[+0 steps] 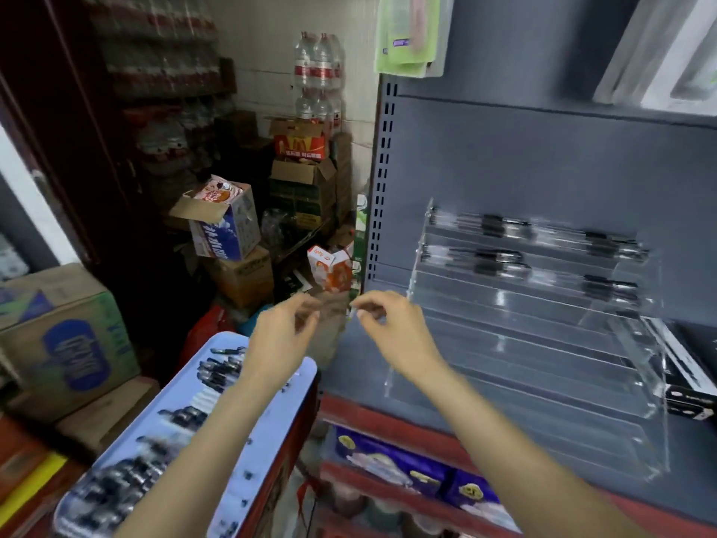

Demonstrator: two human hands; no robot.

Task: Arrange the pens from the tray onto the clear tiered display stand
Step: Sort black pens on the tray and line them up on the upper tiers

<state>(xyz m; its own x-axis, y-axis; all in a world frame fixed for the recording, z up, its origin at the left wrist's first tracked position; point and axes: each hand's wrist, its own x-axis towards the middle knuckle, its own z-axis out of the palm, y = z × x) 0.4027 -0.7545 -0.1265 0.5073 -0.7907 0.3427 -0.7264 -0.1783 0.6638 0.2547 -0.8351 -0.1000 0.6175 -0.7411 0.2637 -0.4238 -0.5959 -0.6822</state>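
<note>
Stockroom boxes (232, 227) sit beyond my fingers. My right hand (392, 328) pinches a small pen part; my left hand (283, 335) hangs loosely curled above the tray (267, 452) of pens (217, 370), stand (543, 343) to the right.

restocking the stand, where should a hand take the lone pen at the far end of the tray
Judging from this blurred view, pinch the lone pen mid-barrel from above. It lies flat on the tray, crosswise and apart from the piled pens, so its long sides look free. The left hand hovers closest to it.
</note>
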